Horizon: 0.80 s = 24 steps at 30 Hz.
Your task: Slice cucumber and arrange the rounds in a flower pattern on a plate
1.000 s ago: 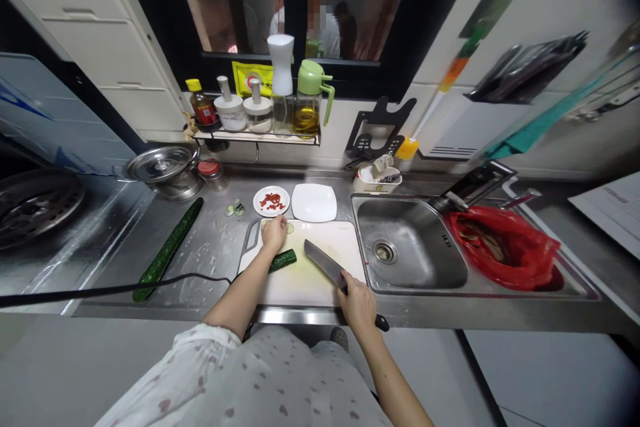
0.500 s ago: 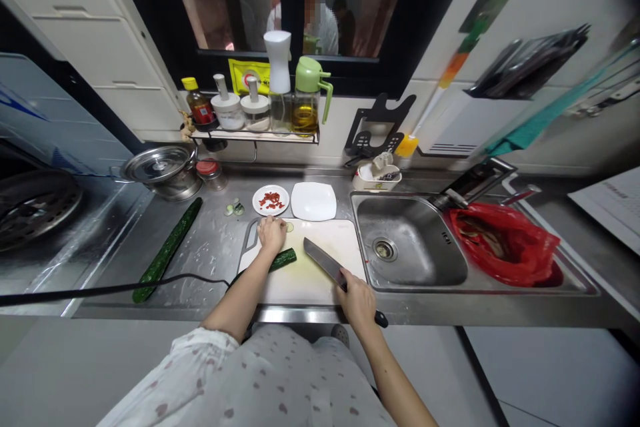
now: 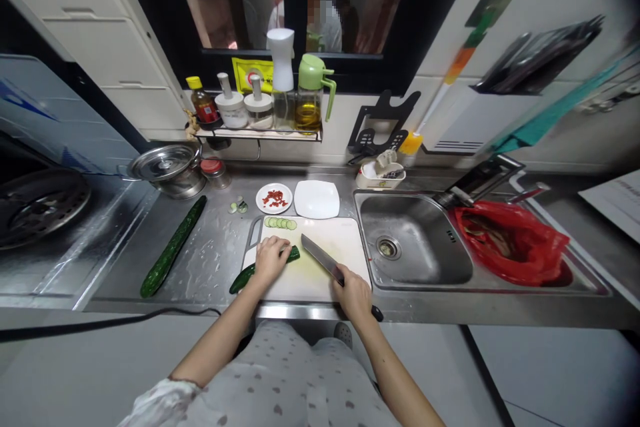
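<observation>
A white cutting board lies on the steel counter in front of me. My left hand is closed over a partly cut cucumber that lies across the board's left side. My right hand grips the handle of a cleaver, its blade resting flat-angled on the board just right of the cucumber's cut end. Several cucumber slices lie in a row at the board's far edge.
A whole cucumber lies on the counter to the left. Behind the board stand a small plate of red chili and a white square plate. The sink is to the right, with a red bag beside it.
My left hand came back from the slices at the board's far edge and settled on the cucumber. The knife hand stayed about where it was. The row of slices now shows.
</observation>
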Tool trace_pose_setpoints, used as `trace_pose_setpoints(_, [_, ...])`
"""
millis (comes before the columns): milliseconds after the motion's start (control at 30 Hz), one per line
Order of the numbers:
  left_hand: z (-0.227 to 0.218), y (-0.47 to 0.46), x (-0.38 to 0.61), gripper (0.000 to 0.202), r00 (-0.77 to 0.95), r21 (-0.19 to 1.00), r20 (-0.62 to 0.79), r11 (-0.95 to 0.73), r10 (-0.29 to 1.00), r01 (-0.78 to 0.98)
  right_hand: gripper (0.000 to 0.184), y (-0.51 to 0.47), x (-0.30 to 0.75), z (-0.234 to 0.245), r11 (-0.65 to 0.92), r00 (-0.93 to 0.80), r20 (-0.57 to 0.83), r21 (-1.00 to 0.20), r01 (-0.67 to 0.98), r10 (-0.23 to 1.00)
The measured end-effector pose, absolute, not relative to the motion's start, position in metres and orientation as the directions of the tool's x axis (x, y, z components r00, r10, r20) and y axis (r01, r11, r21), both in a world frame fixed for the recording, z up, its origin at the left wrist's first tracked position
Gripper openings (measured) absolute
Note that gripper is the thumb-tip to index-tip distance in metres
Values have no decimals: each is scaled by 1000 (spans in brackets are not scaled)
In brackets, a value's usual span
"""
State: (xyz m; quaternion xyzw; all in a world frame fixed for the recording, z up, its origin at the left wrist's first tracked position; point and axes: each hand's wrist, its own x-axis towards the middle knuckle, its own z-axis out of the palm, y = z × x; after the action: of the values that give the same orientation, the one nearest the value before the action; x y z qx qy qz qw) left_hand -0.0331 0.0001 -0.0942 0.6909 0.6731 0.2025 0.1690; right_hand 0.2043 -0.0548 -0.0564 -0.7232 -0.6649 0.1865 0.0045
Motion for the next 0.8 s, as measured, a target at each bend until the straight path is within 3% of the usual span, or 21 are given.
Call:
trace_pose_setpoints(233, [-104, -10, -34, 24, 66, 526, 112, -116, 991, 842, 25, -52, 197, -61, -101, 21, -243, -324, 941, 970])
trace_pose_setpoints(800, [-108, -9, -35, 22, 92, 522, 150, -158, 984, 838, 35, -54, 182, -52, -148, 26, -330, -350, 925, 944])
